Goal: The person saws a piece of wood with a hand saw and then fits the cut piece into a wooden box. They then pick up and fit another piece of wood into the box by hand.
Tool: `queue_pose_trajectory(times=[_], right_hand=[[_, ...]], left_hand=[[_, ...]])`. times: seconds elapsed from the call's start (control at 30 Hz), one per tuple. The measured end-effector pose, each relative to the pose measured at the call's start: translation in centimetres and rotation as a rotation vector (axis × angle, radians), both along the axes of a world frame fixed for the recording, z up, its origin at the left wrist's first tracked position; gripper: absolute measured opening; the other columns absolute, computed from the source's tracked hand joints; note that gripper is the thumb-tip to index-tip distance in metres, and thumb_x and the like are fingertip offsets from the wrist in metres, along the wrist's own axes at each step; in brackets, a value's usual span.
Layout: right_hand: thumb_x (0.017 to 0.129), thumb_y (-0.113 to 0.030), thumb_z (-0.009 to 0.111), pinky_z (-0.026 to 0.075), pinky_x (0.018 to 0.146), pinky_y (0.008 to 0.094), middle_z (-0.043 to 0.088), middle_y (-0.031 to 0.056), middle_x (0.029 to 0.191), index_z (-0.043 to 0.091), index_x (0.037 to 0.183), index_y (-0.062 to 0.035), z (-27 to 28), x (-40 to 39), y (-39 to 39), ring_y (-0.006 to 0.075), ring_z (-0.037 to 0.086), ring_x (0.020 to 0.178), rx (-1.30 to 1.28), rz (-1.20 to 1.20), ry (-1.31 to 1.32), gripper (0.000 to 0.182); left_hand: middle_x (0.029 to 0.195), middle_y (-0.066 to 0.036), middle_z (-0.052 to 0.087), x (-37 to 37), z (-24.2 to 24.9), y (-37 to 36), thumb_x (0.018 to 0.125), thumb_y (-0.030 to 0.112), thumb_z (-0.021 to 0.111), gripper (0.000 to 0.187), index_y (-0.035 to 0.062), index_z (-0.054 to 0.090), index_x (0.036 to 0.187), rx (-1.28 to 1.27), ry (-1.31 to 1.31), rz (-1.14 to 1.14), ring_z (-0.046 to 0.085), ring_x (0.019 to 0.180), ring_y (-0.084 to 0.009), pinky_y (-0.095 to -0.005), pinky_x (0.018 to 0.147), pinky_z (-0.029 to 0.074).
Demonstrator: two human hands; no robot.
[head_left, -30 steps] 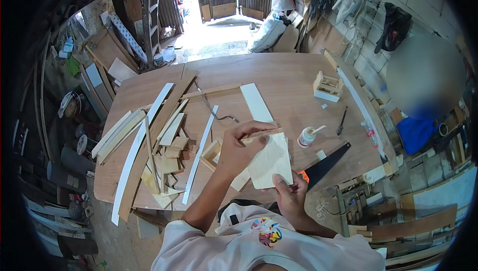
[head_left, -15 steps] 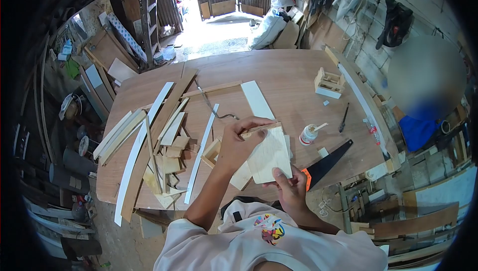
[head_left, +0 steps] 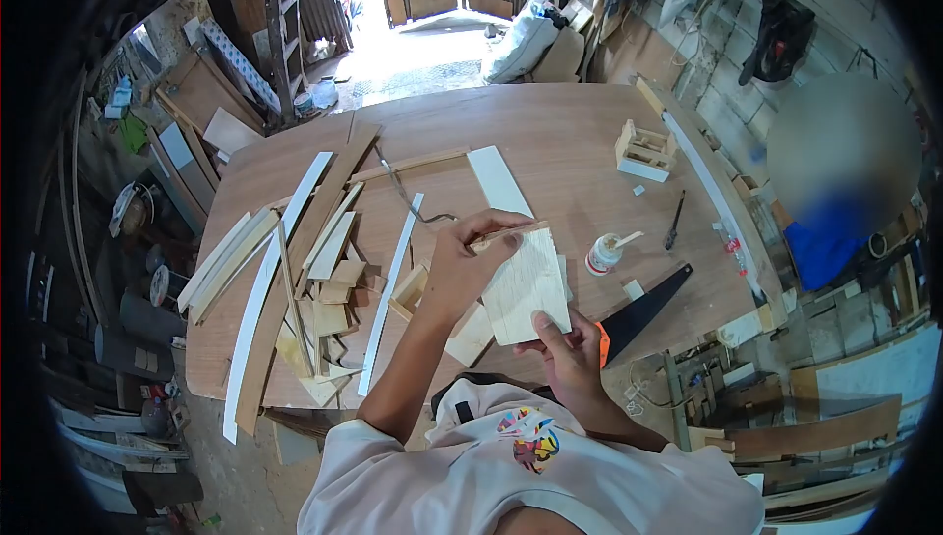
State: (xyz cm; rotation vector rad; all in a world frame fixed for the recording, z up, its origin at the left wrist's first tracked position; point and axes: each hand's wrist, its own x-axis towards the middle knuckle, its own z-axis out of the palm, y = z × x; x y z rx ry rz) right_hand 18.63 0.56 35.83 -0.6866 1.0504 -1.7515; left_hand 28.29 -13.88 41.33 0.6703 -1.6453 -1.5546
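Observation:
A pale rectangular wooden board is held tilted above the near side of the table. My left hand grips its far left edge, with the thumb on the face. At the near right corner, my right hand pinches it, thumb on top and fingers underneath. Another flat wooden piece lies partly hidden below the board. Close to my right hand is a handsaw with a black blade and an orange handle. A white glue bottle with a stick in it stands beyond the saw.
Long strips and small wood offcuts are piled on the table's left side. A small wooden frame box stands at the far right, near a dark thin tool. A white board lies beyond my hands.
The view has shifted slightly, so the table and its things sit a little higher. Both hands keep hold of the wooden board, nearly unchanged.

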Motion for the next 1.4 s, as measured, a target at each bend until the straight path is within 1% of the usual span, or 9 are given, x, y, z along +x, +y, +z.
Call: queue_pose_trajectory(times=[0.27,0.57,0.67,0.9,0.97,1.07,1.2,1.27,1.4], right_hand=[[0.093,-0.014,0.06,0.057,0.066,0.0302,0.066,0.0094,0.099,0.06,0.111,0.0046,0.0,0.0,-0.4,0.0137,0.063,0.079,0.017,0.025,-0.057,0.026],[0.092,-0.014,0.06,0.057,0.065,0.0295,0.066,0.009,0.095,0.061,0.108,0.0048,-0.4,-0.1,-0.7,0.0127,0.063,0.077,0.025,0.032,-0.066,0.024],[0.093,-0.015,0.059,0.056,0.065,0.0301,0.065,0.0096,0.099,0.059,0.111,0.0024,-0.7,-0.1,-0.6,0.0152,0.065,0.08,0.028,0.064,-0.058,0.025],[0.092,-0.015,0.06,0.056,0.066,0.0302,0.065,0.0088,0.099,0.06,0.111,0.0021,-0.7,0.3,-0.6,0.0147,0.065,0.081,0.031,0.062,-0.062,0.025],[0.092,-0.013,0.061,0.057,0.064,0.0285,0.066,0.0091,0.093,0.062,0.107,0.0046,-0.3,0.5,-0.7,0.0122,0.062,0.075,0.034,0.033,-0.087,0.024],[0.091,-0.014,0.061,0.057,0.064,0.0284,0.066,0.0091,0.094,0.061,0.108,0.0047,-0.6,0.6,-0.7,0.0121,0.062,0.076,0.039,0.03,-0.075,0.025],[0.092,-0.014,0.061,0.057,0.064,0.0285,0.066,0.009,0.095,0.061,0.109,0.0047,-0.6,0.8,-0.7,0.012,0.062,0.077,0.043,0.031,-0.071,0.025],[0.092,-0.014,0.061,0.056,0.065,0.03,0.065,0.0074,0.1,0.06,0.111,0.0007,-0.7,0.8,-0.6,0.0135,0.064,0.083,0.05,0.064,-0.066,0.024],[0.092,-0.015,0.061,0.056,0.065,0.0287,0.066,0.0082,0.095,0.061,0.108,0.0035,-0.6,1.1,-0.7,0.0118,0.062,0.078,0.035,0.048,-0.065,0.025]], left_hand=[[0.09,-0.008,0.068,0.0,-0.3,-0.5,0.082,0.012,0.06,0.024,0.0002,0.067,0.102,0.018,0.008,-0.023,0.062,0.078,-0.0114,-0.0246,0.073,0.049],[0.09,-0.007,0.068,0.0,-0.8,-0.9,0.083,0.013,0.06,0.024,-0.0011,0.067,0.101,0.045,0.052,-0.042,0.062,0.078,-0.011,-0.0245,0.072,0.049],[0.091,-0.007,0.068,0.2,-0.9,-1.0,0.083,0.013,0.06,0.024,-0.0012,0.067,0.101,0.045,0.039,-0.048,0.062,0.078,-0.0109,-0.0244,0.073,0.049],[0.09,-0.006,0.067,0.4,-1.0,-1.0,0.083,0.013,0.06,0.024,-0.0018,0.067,0.101,0.08,0.044,-0.052,0.061,0.078,-0.0103,-0.024,0.071,0.048],[0.087,-0.006,0.066,0.5,-1.3,-1.1,0.083,0.014,0.061,0.024,-0.0023,0.067,0.1,0.077,0.045,-0.032,0.06,0.077,-0.0099,-0.0237,0.072,0.047],[0.085,-0.005,0.066,0.8,-0.9,-0.9,0.081,0.014,0.061,0.024,-0.0039,0.067,0.095,0.103,-0.024,0.005,0.06,0.074,-0.0098,-0.0226,0.07,0.047],[0.083,-0.004,0.065,1.0,-1.5,-1.1,0.081,0.013,0.061,0.023,-0.0035,0.067,0.095,0.092,-0.025,0.032,0.059,0.073,-0.009,-0.0222,0.069,0.046],[0.083,-0.004,0.065,1.1,-1.7,-1.1,0.081,0.013,0.061,0.021,-0.003,0.067,0.093,0.079,-0.018,0.032,0.059,0.073,-0.0088,-0.0221,0.069,0.046],[0.082,-0.003,0.065,1.3,-1.5,-1.0,0.081,0.014,0.061,0.02,-0.0023,0.066,0.092,0.086,-0.001,0.024,0.058,0.073,-0.0079,-0.0214,0.068,0.045]])
